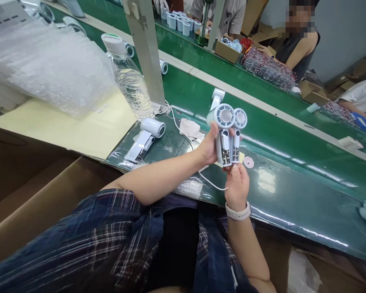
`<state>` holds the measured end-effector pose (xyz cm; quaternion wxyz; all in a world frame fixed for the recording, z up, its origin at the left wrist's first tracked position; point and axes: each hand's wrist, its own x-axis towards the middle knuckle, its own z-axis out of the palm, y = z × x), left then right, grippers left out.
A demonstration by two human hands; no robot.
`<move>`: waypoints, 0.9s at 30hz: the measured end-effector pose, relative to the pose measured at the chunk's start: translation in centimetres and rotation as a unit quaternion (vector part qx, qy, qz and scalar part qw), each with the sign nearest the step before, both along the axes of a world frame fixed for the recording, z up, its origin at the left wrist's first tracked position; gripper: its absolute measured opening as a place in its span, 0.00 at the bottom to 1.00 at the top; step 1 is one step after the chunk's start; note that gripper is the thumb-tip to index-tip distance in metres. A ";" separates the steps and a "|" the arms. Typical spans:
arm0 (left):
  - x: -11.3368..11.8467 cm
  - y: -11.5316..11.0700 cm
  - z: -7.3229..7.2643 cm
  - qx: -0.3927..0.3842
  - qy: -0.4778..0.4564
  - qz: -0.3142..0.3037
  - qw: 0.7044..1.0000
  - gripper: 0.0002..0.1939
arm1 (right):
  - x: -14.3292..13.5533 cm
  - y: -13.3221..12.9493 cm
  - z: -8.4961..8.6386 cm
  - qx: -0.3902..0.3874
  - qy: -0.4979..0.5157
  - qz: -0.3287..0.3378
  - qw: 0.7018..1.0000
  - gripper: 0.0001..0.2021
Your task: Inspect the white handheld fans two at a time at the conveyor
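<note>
Two light-blue handheld fans stand side by side in my hands, their round heads up and the handles open, showing parts inside. My left hand (pixel 209 147) is wrapped round the larger fan (pixel 225 118) from the left, its thumb up along the handle. The smaller-looking fan (pixel 240 119) sits close against it on the right. At the bottom of that handle my right hand (pixel 238 183) is closed in a pinch, a white band on the wrist. Another fan (pixel 152 127) lies on the near table at the left.
A water bottle (pixel 129 79) stands beside a metal post (pixel 148 49). Bubble wrap (pixel 51 65) covers the left side. A white cable (pixel 212 185) crosses the table. Another fan (pixel 218 95) lies on the green belt (pixel 262 118). People work across it, near a cardboard box (pixel 227 52).
</note>
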<state>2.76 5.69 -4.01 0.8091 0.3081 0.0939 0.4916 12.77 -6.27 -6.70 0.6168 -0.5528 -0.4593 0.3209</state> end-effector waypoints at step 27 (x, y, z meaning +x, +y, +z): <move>-0.4 -2.4 0.5 0.154 0.168 -0.112 0.967 0.27 | 3.9 -1.3 3.1 0.027 0.165 0.029 0.986 0.15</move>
